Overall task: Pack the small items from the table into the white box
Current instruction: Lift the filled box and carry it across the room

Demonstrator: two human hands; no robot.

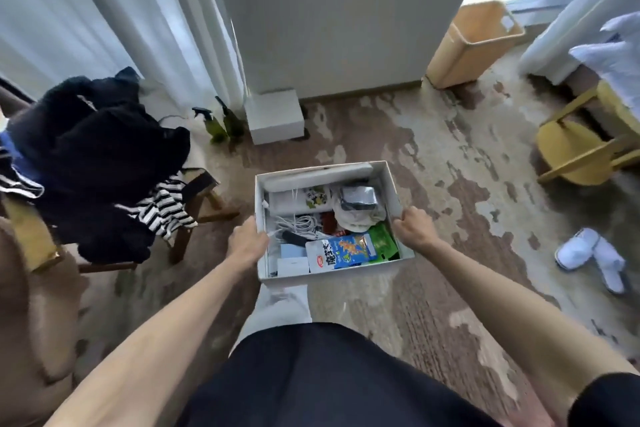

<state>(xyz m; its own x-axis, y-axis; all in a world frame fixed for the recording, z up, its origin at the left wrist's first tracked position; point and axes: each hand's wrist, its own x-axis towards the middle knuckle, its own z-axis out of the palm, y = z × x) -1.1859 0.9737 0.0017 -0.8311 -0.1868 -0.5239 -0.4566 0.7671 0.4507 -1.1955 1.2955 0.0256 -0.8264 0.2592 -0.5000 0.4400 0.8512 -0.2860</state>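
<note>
Both hands carry the open white cardboard box [388, 180] by its long side walls, out in front of the person and above the patterned brown carpet [433, 156]. The left hand [247, 243] clamps the left wall, fingers curled over the rim; the right hand [414, 227] closes likewise on the right rim, fingers pressed together. No table is in view.

The box looks nearly full: a blue-and-white printed snack pouch [341, 253] and a green foil packet [381, 239] lie near the front edge, with a tangle of white cable [299, 222] and a white crumpled cloth [356, 218] behind. The thin walls could bow under the pinch at mid-length, and any forward tilt would likely let the pouch slide out. The black clothes heaped on the wooden chair [104, 163] sit close on the left, a possible snag.
</note>
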